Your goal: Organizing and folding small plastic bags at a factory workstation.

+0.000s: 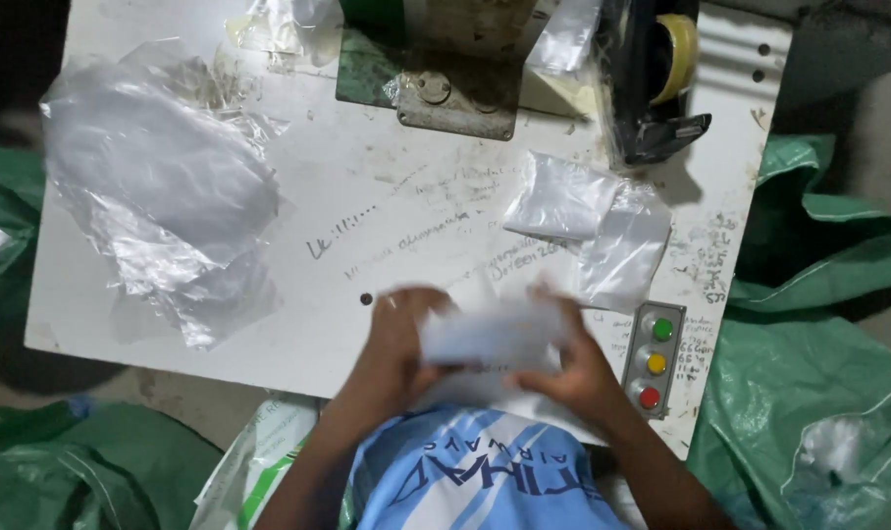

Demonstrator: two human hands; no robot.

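Both my hands hold a small white folded item (493,336), blurred by motion, just above the near edge of the white table (328,324). My left hand (398,345) grips its left side and my right hand (575,365) grips its right side. More white material lies under it by my chest. Two small clear plastic bags (591,218) lie on the table just beyond my right hand.
A heap of clear plastic bags (161,186) lies at the table's left. A tape dispenser (656,83) and a metal plate (457,98) sit at the far edge. A three-button box (654,361), green, yellow and red, is by my right hand. Green sacks (818,393) surround the table.
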